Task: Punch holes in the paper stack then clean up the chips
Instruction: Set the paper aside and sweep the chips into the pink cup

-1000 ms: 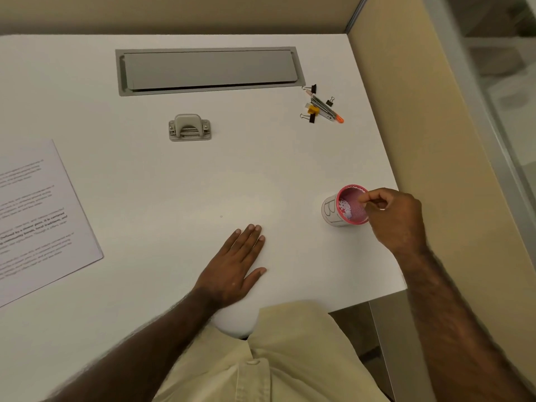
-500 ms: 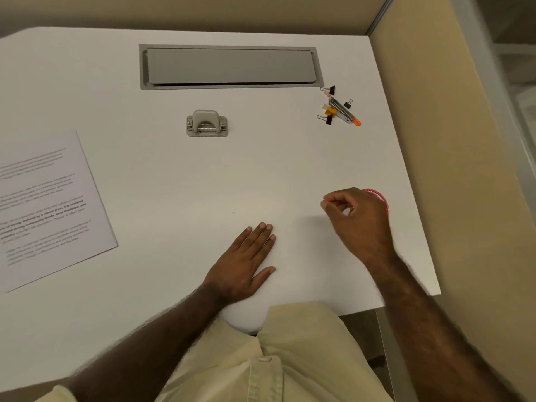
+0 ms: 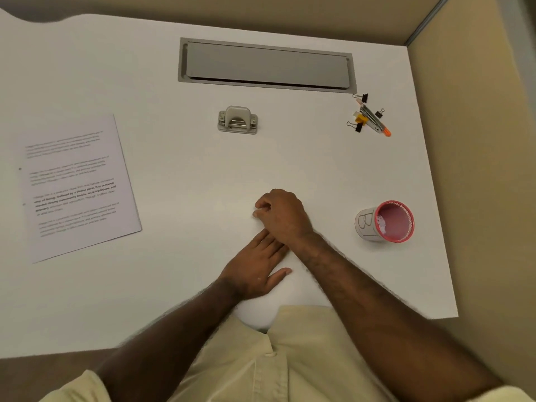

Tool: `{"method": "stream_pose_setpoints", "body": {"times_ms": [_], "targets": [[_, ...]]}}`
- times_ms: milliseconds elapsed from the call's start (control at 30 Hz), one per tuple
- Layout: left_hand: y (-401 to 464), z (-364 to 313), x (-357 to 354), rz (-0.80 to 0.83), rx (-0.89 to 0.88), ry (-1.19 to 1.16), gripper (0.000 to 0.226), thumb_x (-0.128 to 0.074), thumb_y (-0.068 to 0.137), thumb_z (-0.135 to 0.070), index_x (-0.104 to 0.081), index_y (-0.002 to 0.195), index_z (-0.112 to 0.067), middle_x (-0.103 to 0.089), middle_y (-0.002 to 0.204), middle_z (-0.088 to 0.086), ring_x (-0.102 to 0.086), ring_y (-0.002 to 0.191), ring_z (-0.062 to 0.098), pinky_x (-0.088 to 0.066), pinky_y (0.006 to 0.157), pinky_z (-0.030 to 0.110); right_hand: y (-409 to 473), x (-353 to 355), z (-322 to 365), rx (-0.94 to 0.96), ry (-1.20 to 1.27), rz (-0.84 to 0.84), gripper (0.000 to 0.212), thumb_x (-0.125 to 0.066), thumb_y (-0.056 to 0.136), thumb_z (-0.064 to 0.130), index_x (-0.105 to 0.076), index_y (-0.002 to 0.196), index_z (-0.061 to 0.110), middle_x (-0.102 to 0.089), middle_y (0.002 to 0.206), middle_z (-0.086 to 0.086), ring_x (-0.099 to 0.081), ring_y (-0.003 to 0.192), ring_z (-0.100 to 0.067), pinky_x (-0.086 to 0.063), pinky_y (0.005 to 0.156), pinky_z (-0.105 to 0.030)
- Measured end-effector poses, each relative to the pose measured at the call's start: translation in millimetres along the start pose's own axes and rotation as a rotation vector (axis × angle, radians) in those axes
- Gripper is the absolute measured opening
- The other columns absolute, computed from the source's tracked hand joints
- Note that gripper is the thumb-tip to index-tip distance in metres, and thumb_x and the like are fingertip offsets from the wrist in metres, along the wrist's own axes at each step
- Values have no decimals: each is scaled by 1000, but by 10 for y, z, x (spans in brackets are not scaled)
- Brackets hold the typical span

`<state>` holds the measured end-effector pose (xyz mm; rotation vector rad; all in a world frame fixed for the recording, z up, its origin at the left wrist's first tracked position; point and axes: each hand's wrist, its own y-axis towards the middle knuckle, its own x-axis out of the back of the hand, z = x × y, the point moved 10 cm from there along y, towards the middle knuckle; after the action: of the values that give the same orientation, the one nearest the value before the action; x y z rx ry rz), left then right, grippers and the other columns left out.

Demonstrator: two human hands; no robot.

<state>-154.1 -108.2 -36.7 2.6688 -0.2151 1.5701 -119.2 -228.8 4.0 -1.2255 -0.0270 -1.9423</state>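
Your hands meet mid-tabletop, the right crossed over the left.

Nearest you, your left hand (image 3: 255, 268) lies flat with fingers straight on the white tabletop (image 3: 174, 285); your right hand (image 3: 282, 216) sits over its fingertips, fingers curled down to the surface, and you cannot tell whether they pinch anything. To your right stands the cup (image 3: 384, 221), red-rimmed, with a large hand-drawn "B" on its side and white chips (image 3: 381, 223) lying inside. To your left lies the paper stack (image 3: 78, 187), printed, the text too blurred to read. Farther off sits the grey punch (image 3: 237, 120), well apart from the paper, with binder clips (image 3: 359, 111) and a pen (image 3: 375, 123) at far right and a grey hatch (image 3: 266, 65) beyond.
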Motion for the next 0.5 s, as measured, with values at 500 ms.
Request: {"method": "stream_pose_setpoints", "body": {"times_ms": [500], "targets": [[-41, 39, -47, -137, -16, 15, 59, -39, 111, -57, -50, 153, -16, -62, 152, 6, -52, 143, 24, -25, 128, 38, -8, -221, 164, -6, -290, 91, 20, -56, 98, 9, -69, 113, 12, -66, 118, -5, -66, 105, -27, -55, 95, -43]]}}
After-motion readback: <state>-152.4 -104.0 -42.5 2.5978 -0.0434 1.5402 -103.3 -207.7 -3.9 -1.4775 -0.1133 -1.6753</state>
